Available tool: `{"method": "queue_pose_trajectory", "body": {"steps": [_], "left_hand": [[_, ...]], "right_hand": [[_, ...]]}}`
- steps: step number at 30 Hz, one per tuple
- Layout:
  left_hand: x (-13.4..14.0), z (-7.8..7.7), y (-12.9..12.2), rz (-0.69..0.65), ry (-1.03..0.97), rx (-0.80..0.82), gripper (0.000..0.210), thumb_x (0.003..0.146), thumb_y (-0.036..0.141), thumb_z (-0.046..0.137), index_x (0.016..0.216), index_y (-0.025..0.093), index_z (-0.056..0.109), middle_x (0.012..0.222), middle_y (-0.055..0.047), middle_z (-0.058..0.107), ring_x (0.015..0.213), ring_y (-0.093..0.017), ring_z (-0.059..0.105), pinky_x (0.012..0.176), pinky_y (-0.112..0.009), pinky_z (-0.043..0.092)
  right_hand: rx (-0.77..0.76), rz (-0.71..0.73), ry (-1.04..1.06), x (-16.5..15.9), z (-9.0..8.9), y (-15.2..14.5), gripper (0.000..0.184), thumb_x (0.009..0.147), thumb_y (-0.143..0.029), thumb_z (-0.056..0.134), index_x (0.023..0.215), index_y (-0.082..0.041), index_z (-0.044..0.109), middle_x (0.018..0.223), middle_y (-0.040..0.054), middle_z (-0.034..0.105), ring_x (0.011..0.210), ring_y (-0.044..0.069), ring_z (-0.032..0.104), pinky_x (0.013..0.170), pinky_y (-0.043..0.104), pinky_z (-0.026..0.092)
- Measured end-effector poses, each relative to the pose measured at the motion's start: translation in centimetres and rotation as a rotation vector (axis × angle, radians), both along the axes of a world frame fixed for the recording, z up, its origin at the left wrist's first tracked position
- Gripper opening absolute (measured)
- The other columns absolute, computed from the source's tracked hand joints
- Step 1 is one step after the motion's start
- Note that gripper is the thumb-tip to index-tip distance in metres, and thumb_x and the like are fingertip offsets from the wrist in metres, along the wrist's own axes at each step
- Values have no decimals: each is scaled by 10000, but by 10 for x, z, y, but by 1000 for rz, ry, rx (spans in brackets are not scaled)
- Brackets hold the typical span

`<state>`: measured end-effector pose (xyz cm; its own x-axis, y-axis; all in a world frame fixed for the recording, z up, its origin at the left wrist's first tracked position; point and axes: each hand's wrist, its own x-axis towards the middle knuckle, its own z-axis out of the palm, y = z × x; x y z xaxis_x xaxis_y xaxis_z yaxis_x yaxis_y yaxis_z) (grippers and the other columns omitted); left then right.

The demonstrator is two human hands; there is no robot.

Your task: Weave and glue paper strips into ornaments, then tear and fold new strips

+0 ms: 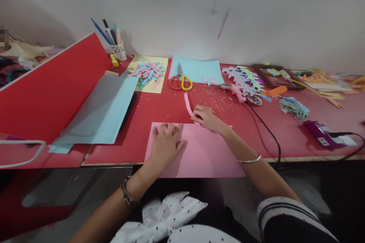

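Note:
A sheet of pink paper (205, 155) lies at the table's front edge, overhanging it slightly. My left hand (165, 142) rests flat on its left part, fingers spread. At the sheet's far edge, my right hand (207, 118) is closed with its fingers pinched on a narrow pink paper strip (187, 103). The strip's free end curves up and away toward the scissors; the rest is partly hidden under my fingers. Scissors (181, 79) with one red and one yellow handle lie beyond the strip, touching neither hand.
A pink glue gun (235, 90) trails a black cable at right. Behind are cut strips (148, 70), blue paper (196, 69) and folded paper chains (242, 78). A red board (62, 91), light blue sheets (99, 110) and a pen cup (118, 51) stand left. A purple power strip (323, 134) lies right.

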<state>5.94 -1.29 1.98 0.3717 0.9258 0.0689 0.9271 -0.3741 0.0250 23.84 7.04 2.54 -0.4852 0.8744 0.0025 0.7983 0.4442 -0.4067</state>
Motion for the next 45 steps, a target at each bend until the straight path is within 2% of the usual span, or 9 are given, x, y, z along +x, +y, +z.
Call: {"method": "queue_pose_trajectory", "body": {"steps": [6, 12, 18, 22, 30, 34, 39, 45], "left_hand": [[-8, 0, -1, 19, 3, 7, 488, 840, 429, 387, 1282, 222, 410, 1110, -118, 543, 1023, -301, 456, 860, -476, 359], [-23, -1, -1, 10, 29, 49, 489, 834, 442, 400, 1271, 223, 429, 1099, -124, 548, 1001, -289, 470, 835, -443, 381], [-25, -3, -2, 5, 15, 79, 488, 829, 445, 407, 1260, 219, 445, 1084, -126, 554, 994, -291, 476, 837, -447, 385], [-25, -4, -2, 7, -8, 92, 481, 825, 436, 419, 1252, 217, 457, 1077, -134, 551, 999, -298, 471, 847, -471, 379], [-27, -5, -2, 3, -24, 88, 470, 823, 428, 424, 1243, 221, 467, 1085, -137, 546, 1003, -298, 466, 853, -479, 373], [-31, -6, -4, 9, -9, 103, 470, 827, 425, 412, 1244, 216, 467, 1077, -138, 548, 1000, -299, 464, 851, -480, 372], [-34, -6, -6, 16, -15, 111, 467, 832, 416, 397, 1248, 212, 461, 1068, -140, 547, 993, -297, 462, 855, -486, 363], [-34, -4, -6, 28, -39, 87, 466, 826, 406, 418, 1245, 209, 468, 1079, -143, 543, 1011, -302, 456, 869, -488, 353]], "right_hand": [[33, -9, 72, 2, 3, -10, 202, 789, -318, 494, 650, -174, 465, 763, -5, 450, 762, 130, 441, 766, 308, 288], [20, 8, 44, -8, 3, -19, 203, 791, -284, 489, 627, -166, 484, 751, -16, 450, 731, 114, 444, 809, 339, 251], [-3, 65, 85, -10, -1, -14, 232, 846, -262, 404, 672, -163, 520, 748, -9, 440, 708, 104, 447, 736, 299, 270], [-31, 85, 152, -8, -3, -12, 213, 830, -251, 438, 653, -157, 514, 741, -8, 428, 677, 94, 441, 684, 262, 291], [22, 22, 127, -5, -4, -7, 230, 814, -206, 444, 589, -159, 455, 715, -6, 405, 689, 106, 421, 673, 261, 300], [42, -10, 127, -3, -3, -8, 243, 817, -249, 454, 591, -160, 452, 715, -9, 406, 699, 111, 422, 690, 275, 299], [74, 28, 94, -4, -2, -16, 252, 763, -270, 525, 562, -161, 420, 700, -21, 401, 690, 110, 416, 713, 295, 287], [59, 68, 100, -2, -5, -16, 235, 798, -221, 462, 574, -160, 427, 718, -9, 402, 674, 105, 409, 686, 278, 294]]}}
